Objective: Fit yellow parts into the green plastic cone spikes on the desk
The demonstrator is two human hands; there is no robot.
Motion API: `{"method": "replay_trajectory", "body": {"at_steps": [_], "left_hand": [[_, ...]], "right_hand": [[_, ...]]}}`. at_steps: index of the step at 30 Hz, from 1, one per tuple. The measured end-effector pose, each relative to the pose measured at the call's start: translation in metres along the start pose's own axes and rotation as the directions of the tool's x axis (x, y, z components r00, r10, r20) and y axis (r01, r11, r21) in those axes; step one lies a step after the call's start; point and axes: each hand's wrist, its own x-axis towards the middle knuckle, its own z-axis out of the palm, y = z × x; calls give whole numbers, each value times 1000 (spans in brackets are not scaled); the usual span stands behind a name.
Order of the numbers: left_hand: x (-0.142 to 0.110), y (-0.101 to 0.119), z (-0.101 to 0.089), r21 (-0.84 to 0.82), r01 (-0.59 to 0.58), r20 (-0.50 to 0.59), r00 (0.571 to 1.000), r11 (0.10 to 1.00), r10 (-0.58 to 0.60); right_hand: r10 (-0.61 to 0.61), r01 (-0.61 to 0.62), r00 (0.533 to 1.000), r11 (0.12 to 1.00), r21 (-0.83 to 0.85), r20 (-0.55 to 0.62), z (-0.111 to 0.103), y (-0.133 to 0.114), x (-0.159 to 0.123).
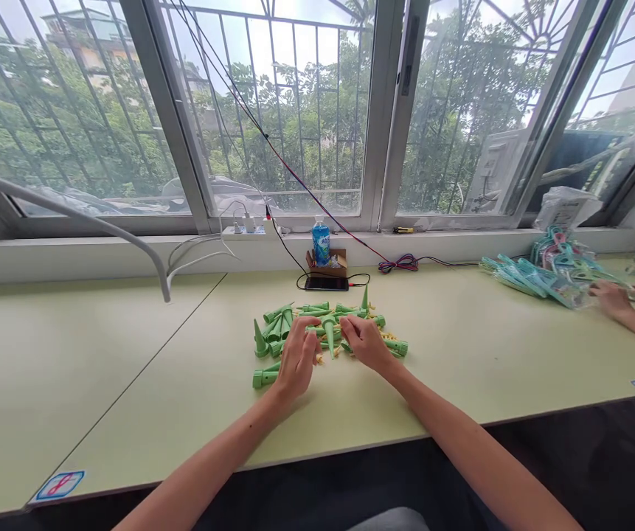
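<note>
Green spike (pixel 329 336) | left fingers (pixel 307 321) half-curled beside it | right fingers (pixel 352 325) bunched | grip unclear

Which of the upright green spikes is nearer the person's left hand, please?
The green spike on the pile's left side, left of the left hand; the other upright spike stands at the back, beyond the right hand.

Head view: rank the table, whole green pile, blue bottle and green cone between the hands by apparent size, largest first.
1. Table
2. Green pile
3. Blue bottle
4. Green cone
</note>
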Motion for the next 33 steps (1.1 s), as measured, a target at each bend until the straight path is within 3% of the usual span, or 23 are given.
{"method": "replay_trajectory", "body": {"at_steps": [3,8,24,27,33], "left_hand": [[2,0,4,-28,100,-26,995,995,-101],[1,-2,8,-99,127,97,988,987,-118],[-2,-6,4,96,2,201,979,995,-22],[-1,-6,5,86,10,175,984,996,-25],[1,-4,5,56,74,-25,997,996,-72]], "right_hand": [[6,-6,1000,999,43,7,-2,-1,0],[-17,13,999,996,93,48,-1,-2,-1],[15,-19,998,998,61,68,1,1,-2],[29,-35,997,995,89,72,1,-1,-1],[70,-73,997,982,173,26,0,-2,-1]]}}
